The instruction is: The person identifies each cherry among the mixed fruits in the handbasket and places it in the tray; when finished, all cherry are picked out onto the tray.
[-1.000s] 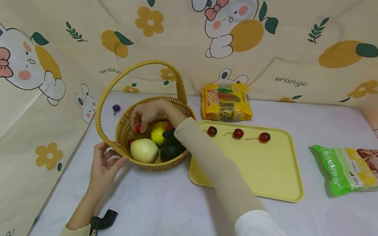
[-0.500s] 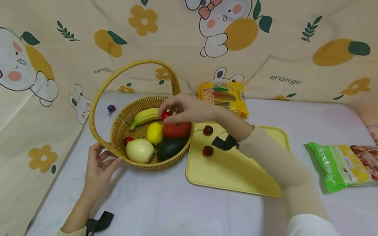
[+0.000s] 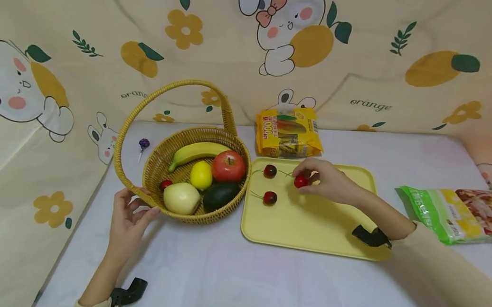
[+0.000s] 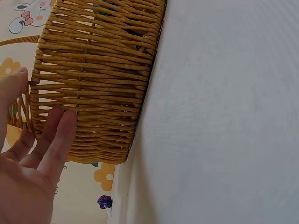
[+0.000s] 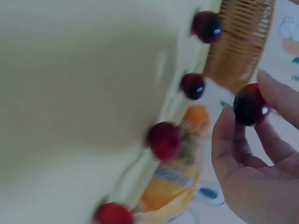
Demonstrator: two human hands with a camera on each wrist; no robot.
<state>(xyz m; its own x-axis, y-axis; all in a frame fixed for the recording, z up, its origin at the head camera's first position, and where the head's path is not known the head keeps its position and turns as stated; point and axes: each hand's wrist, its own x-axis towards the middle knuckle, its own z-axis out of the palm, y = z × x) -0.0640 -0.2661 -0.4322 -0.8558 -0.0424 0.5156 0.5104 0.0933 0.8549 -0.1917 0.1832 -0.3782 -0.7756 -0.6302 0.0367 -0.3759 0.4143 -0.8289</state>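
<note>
My left hand (image 3: 129,219) holds the rim of the wicker basket (image 3: 243,191) near its handle, with fingers against the weave in the left wrist view. Inside lie a banana (image 3: 196,151), a lemon (image 3: 201,175), a red apple (image 3: 229,166), a pale green round fruit (image 3: 181,198), a dark green avocado-like fruit (image 3: 220,197) and a small red cherry (image 3: 166,184). Above the yellow tray (image 3: 309,234), my right hand (image 3: 331,182) pinches a cherry (image 5: 251,105) between thumb and fingers. Other cherries (image 3: 270,198) rest on the tray, some partly hidden behind that hand.
A yellow snack packet (image 3: 289,132) stands behind the tray. To the right lies a green food bag (image 3: 460,216). A purple lollipop (image 3: 144,143) is left of the basket. Patterned cloth (image 3: 222,9) forms the back and left sides.
My right hand has gone from inside the basket to over the tray, carrying a cherry. A cherry now lies at the tray's left front. My left hand keeps its place on the basket.
</note>
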